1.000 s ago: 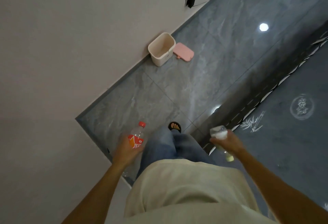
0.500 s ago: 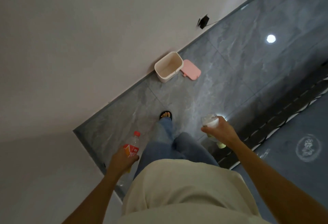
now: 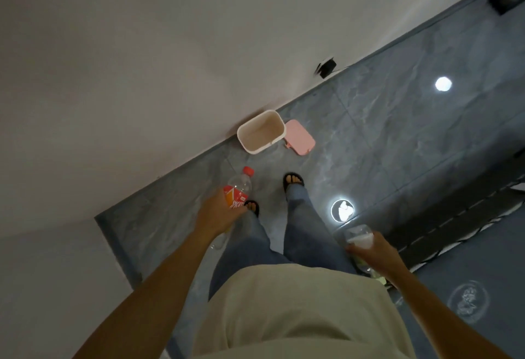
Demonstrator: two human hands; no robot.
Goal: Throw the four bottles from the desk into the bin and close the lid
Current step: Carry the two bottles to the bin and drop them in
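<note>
A small cream bin [image 3: 260,132] stands open on the grey floor against the white wall, and its pink lid [image 3: 299,137] lies flat on the floor just to its right. My left hand [image 3: 218,213] grips a clear bottle with a red cap and orange label [image 3: 238,189]; a second clear bottle seems to hang below that hand. My right hand [image 3: 372,253] holds a clear bottle with a white label [image 3: 358,238]. Both hands are a step short of the bin.
The white wall [image 3: 142,74] runs along the left, with a dark plug [image 3: 326,67] low on it. My sandalled feet [image 3: 294,181] stand on glossy grey tiles. A dark patterned strip [image 3: 454,216] crosses the floor at right.
I have walked closer to the bin, which now appears larger and nearer the centre. Both hands still carry their bottles.
</note>
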